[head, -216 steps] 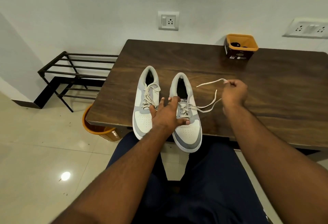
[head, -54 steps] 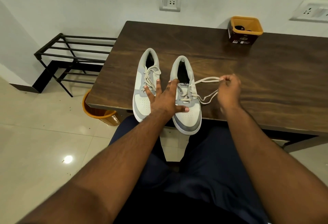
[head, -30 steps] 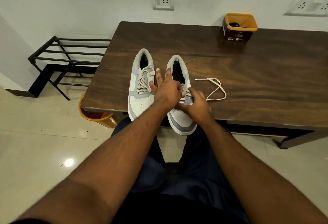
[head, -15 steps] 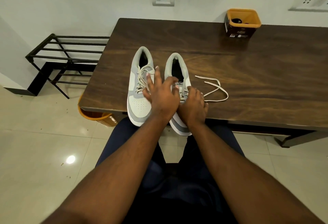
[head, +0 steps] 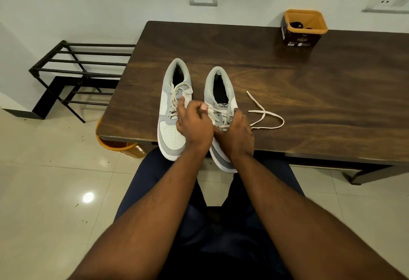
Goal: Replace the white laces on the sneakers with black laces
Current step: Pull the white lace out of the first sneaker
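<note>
A: Where are your hands sitting right now?

B: Both are working over the right sneaker [head: 222,93], which is lying at the near edge of the wooden table [head: 309,93] with its toe hanging past the edge toward your lap.

A: And what is your left hand [head: 194,124] doing?

B: You are curling its fingers and pinching a strand of the white lace [head: 263,116] just below the tongue; your index finger is poking out toward the left sneaker [head: 174,107].

A: The right hand [head: 238,134]?

B: It is resting on the eyelet rows on the shoe's outer side, fingers bent down into the lacing. I cannot tell whether they are actually gripping a strand.

A: Where is the lace running?

B: Its upper rows are hanging loose, and two free ends are trailing onto the table to the right of the shoe, one looping round and one pointing away from you.

A: The other shoe?

B: It is standing just beside the first one, its white lace threaded and tied.

A: Anything else on the table?

B: A small orange-rimmed tub [head: 304,28] is sitting at the far edge near the wall, well apart from the shoes, holding something dark.
</note>
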{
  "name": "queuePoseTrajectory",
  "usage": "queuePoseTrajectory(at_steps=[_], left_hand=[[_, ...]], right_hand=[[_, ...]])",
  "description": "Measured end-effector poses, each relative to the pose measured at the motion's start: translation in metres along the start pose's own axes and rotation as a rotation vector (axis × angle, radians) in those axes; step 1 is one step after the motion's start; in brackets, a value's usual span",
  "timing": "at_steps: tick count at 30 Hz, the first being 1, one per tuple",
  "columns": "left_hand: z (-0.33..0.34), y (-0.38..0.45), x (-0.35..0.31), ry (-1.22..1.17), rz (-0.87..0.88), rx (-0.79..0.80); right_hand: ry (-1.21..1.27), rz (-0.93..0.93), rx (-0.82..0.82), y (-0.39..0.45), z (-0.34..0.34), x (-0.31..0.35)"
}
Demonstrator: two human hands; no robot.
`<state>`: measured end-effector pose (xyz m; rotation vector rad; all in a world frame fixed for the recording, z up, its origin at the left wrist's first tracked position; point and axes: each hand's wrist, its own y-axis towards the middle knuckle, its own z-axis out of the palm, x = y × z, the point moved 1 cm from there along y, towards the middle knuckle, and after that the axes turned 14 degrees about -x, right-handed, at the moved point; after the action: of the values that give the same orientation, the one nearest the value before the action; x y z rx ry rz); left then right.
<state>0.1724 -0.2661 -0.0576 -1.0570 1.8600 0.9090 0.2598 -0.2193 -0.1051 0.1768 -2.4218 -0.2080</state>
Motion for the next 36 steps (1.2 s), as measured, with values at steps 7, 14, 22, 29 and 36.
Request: queuePoseTrajectory(at_steps=[7, 14, 22, 29, 36], left_hand=[[0.010, 0.012, -0.025, 0.603, 0.562, 0.369], [0.007, 0.016, -0.013, 0.111, 0.190, 0.151], [-0.003, 0.016, -0.020, 0.324, 0.423, 0.118], [0.015, 0.025, -0.027, 0.553, 0.554, 0.460], [-0.010, 0.040, -0.019, -0.213, -0.079, -0.283]], right_hand=[[0.015, 0.004, 0.002, 0.001, -0.002, -0.001], [-0.018, -0.001, 0.002, 0.002, 0.000, -0.001], [-0.031, -0.005, 0.008, 0.002, -0.001, 0.001], [0.005, 0.012, -0.014, -0.001, -0.004, 0.003], [-0.054, 0.000, 0.028, 0.003, -0.002, -0.001]])
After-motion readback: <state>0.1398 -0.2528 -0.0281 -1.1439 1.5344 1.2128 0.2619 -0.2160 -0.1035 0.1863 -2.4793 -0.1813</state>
